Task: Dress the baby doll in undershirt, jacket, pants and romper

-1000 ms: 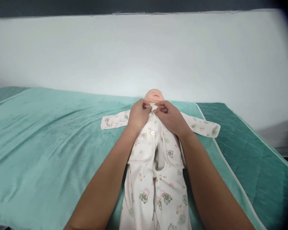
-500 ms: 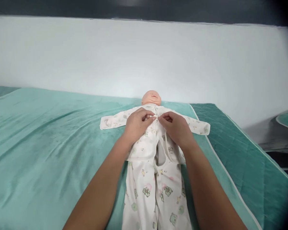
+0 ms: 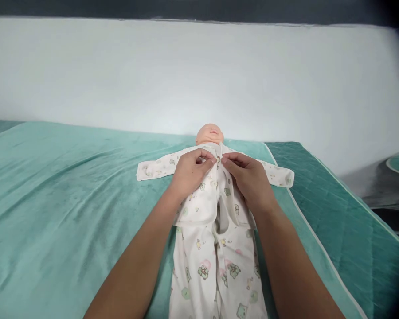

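Note:
A baby doll lies on its back, head away from me, in a white patterned baby shirt and matching trousers. At the chest, my left hand is closed, thumb and forefinger pinching one front edge of the shirt. My right hand pinches the opposite front edge, its fingertips a small gap away from the left ones. Below the hands the shirt front parts into a narrow opening over the belly. Both sleeves stretch out sideways. Whether a fastener sits between the fingertips I cannot tell.
A light green blanket with some wrinkles lies under the doll. To the right is a darker green quilted cover with pale piping. A white wall rises behind the doll's head.
My fingertips have drawn slightly apart at the chest, the right hand shifting a little to the right. The shirt's neck edges now stand more open.

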Available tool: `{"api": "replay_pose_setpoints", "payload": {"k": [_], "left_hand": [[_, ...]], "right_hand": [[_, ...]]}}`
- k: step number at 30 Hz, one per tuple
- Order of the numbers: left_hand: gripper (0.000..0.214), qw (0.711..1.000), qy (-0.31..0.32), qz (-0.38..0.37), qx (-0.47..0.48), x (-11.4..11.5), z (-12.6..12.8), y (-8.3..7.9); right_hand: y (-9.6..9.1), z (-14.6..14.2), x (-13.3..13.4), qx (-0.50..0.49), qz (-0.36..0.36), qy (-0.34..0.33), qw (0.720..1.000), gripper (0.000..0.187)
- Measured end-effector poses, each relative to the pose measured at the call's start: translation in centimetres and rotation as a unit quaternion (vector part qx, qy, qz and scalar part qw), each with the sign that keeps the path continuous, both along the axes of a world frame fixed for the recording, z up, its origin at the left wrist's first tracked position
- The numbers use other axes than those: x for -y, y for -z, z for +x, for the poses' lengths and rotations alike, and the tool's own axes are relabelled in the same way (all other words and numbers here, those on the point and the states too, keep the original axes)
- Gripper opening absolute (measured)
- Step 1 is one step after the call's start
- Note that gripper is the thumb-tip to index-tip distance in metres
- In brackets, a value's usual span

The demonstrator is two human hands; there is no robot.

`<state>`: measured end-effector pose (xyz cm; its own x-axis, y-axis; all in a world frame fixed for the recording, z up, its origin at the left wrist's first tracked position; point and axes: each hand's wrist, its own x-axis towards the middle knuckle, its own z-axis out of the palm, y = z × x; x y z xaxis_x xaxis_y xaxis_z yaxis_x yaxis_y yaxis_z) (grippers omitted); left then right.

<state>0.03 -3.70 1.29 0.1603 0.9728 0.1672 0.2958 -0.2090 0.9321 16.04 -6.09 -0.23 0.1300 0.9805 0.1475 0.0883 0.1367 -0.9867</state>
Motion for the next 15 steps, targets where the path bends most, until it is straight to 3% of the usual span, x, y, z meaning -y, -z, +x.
{"api": "replay_pose_setpoints", "payload": {"k": [8, 15], "left_hand": [[0.016, 1.000, -0.005, 0.004, 0.023, -0.26, 0.17, 0.42], [0.016, 0.998, 0.011, -0.022, 0.061, 0.12, 0.20, 0.14]], "right_hand": [[0.28, 0.57, -0.38, 0.037, 0.019, -0.027, 0.999, 0.019], [-0.22, 0.50, -0.18, 0.139, 0.010, -0.024, 0.990, 0.020]]}}
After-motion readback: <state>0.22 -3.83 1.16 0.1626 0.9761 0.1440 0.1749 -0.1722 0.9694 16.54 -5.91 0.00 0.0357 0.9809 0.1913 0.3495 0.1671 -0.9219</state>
